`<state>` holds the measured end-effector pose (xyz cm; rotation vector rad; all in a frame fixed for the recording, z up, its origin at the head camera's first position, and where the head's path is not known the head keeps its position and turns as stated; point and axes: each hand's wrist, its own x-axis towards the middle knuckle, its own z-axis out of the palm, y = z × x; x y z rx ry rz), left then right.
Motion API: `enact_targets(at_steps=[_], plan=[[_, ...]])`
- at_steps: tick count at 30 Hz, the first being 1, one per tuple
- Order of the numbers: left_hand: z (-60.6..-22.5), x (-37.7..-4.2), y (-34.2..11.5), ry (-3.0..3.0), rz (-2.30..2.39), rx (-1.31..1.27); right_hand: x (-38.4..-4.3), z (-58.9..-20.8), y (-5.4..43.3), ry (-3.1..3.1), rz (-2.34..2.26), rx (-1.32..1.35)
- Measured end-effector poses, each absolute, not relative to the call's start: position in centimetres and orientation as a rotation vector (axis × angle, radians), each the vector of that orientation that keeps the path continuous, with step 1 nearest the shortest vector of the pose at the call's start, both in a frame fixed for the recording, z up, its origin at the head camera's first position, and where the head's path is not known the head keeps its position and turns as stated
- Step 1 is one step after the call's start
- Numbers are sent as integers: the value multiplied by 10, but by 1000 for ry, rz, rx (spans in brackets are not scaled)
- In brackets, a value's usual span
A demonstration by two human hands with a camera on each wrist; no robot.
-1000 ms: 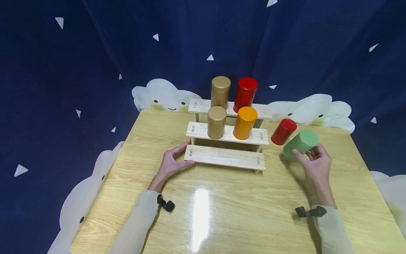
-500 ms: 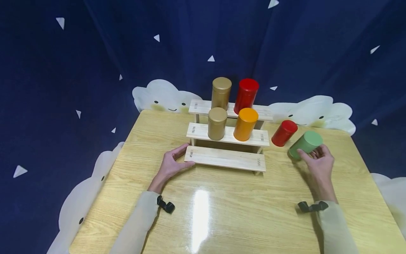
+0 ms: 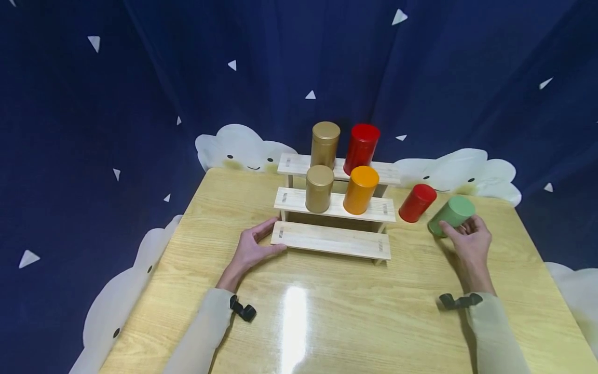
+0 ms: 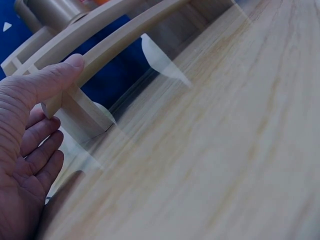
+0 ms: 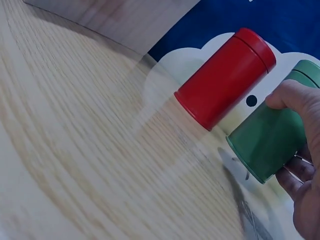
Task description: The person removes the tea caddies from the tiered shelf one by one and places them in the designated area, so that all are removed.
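At the right of the table my right hand (image 3: 472, 241) grips a green canister (image 3: 450, 215), thumb on the near side and fingers behind. Whether its base touches the table I cannot tell. A red canister (image 5: 225, 80) stands on the table just left of it, apart from it. My left hand (image 3: 252, 252) holds the left end of the lowest step of a three-step wooden display shelf (image 3: 331, 240); its thumb (image 4: 60, 77) presses the step's end. The middle step bears a gold canister (image 3: 320, 189) and an orange canister (image 3: 361, 190). On the top step stand another gold canister (image 3: 325, 145) and another red canister (image 3: 362, 149).
The wooden table (image 3: 364, 311) has light glare near its front middle. Behind it and at its sides hangs a dark blue curtain (image 3: 271, 31) with white triangles and smiling clouds. A black strap (image 3: 460, 301) sits on the right wrist, another on the left.
My right hand has moved the green canister to the right, away from the red one beside it, and has since stayed nearly still. The left hand keeps its place on the shelf.
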<state>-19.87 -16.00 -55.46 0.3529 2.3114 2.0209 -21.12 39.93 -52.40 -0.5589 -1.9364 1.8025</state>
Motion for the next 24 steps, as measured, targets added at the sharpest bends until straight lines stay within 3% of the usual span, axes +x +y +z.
enact_targets(at_steps=[24], plan=[[-557,-195,-160,2343,2007,337,-226,-533,410,-2025,1771,-617]])
